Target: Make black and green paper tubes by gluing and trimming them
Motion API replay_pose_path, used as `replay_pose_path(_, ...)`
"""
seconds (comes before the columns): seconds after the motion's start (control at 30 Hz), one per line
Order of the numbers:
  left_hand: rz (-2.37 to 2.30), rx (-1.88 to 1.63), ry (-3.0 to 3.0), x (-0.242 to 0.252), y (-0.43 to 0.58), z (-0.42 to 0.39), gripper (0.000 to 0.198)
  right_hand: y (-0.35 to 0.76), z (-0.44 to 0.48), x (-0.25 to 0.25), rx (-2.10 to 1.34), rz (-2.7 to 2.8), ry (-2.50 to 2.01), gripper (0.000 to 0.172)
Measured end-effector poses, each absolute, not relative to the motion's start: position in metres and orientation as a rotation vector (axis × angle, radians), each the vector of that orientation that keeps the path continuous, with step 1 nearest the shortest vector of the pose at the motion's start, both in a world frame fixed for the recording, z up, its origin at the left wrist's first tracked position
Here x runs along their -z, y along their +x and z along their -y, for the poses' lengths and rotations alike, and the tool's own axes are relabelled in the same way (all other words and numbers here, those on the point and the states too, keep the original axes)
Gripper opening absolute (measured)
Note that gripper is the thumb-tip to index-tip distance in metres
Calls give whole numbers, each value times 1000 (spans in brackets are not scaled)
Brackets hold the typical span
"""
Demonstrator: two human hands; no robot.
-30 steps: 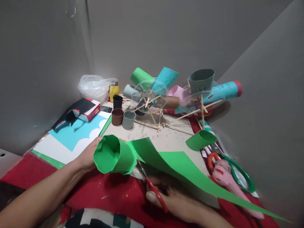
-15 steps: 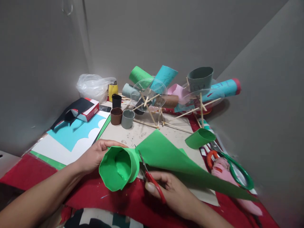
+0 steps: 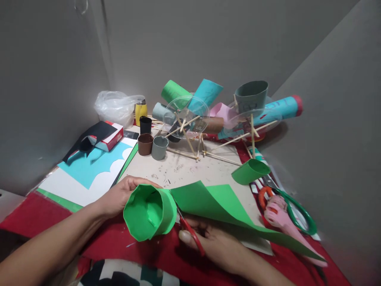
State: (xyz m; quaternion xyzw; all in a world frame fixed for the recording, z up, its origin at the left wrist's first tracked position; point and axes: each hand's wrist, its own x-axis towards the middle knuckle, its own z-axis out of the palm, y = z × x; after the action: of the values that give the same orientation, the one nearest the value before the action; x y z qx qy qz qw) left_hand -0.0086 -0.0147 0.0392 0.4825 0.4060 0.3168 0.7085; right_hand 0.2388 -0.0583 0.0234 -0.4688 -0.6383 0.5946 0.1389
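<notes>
My left hand (image 3: 125, 194) grips a green paper cup (image 3: 144, 214) from its far left side, its open mouth facing me. From the cup's right side a green paper sheet (image 3: 205, 202) stretches away to the lower right. My right hand (image 3: 205, 238) is closed around red-handled scissors (image 3: 190, 232), whose blades meet the paper just beside the cup. The blade tips are partly hidden by the paper. Behind the cup stand a brown paper cup (image 3: 145, 145), a grey one (image 3: 160, 149) and a black one (image 3: 145, 125).
A stick frame with a clear disc (image 3: 186, 119) and coloured paper tubes stands at the back. On the right lie green-handled scissors (image 3: 300, 214), pink crumpled material (image 3: 279, 214) and a green tube (image 3: 251, 171). Paper sheets (image 3: 68, 184) and a red box (image 3: 111, 139) lie left.
The scissors have moved slightly down and left along the paper beside the cup, and the blades look more closed. The green sheet's raised corner has dropped and folded over.
</notes>
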Motion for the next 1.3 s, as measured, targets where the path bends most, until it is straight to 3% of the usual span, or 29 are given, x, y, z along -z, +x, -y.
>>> replay_pose_path(0.67, -840, -672, 1006, -36, -15, 16, 23, 240, 62, -20, -1781, 1770, -1273, 51)
replay_pose_path(1.03, -832, -636, 1079, -39, -14, 14, 32, 245, 56, -36, -1388, 2167, -1309, 40)
replay_pose_path(1.1, -843, -633, 1099, -39, -14, 13, 31, 243, 56, -34, -1468, 2088, -1312, 41)
replay_pose_path(1.23, -810, -627, 1113, -39, -15, 10, 32, 238, 54, -25, -1824, 1771, -1206, 57)
replay_pose_path(1.3, -811, -633, 1121, -36, -16, 9, 33, 237, 53, -21, -1812, 1737, -1166, 62)
